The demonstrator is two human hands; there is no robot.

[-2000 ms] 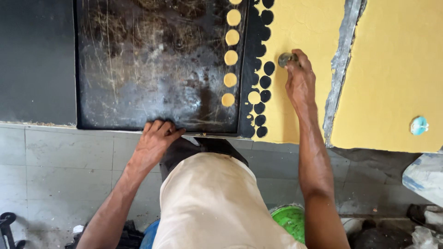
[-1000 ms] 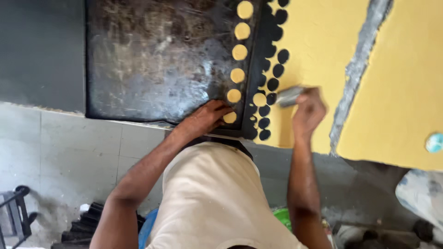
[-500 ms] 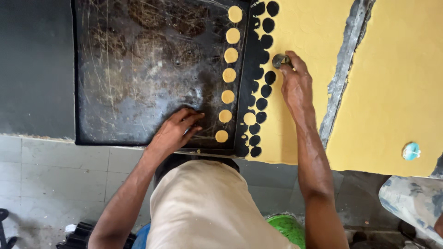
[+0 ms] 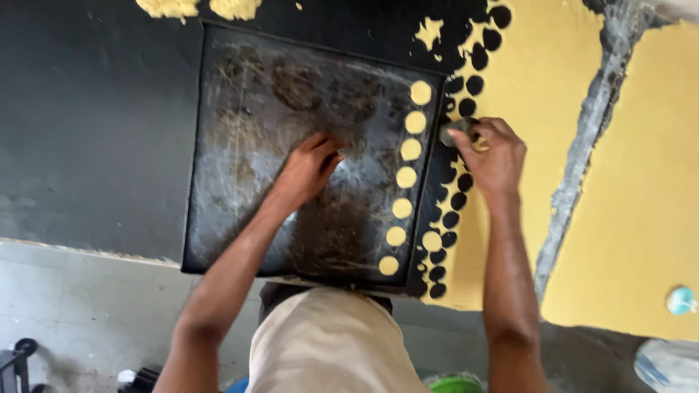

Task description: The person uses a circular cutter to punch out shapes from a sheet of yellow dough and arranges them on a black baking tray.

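Note:
A dark, scratched baking tray (image 4: 240, 145) lies on a black counter. Along its right side runs a column of several round yellow dough discs (image 4: 406, 177). To the right lies a rolled sheet of yellow dough (image 4: 539, 94) with many round holes cut along its left edge. My left hand (image 4: 306, 169) rests flat on the middle of the tray, fingers spread, holding nothing. My right hand (image 4: 495, 156) grips a small round metal cutter (image 4: 455, 132) at the dough sheet's holed edge, just right of the tray.
A second yellow dough sheet (image 4: 648, 196) lies farther right, with a grey strip of counter between the two sheets. A small light-blue round object (image 4: 681, 300) sits on it. Dough scraps (image 4: 196, 7) lie beyond the tray. A tiled floor shows below the counter edge.
My left hand moved from the tray's near edge onto its middle. My right hand with the cutter stayed at the holed edge of the dough, shifting slightly. The camera moved closer.

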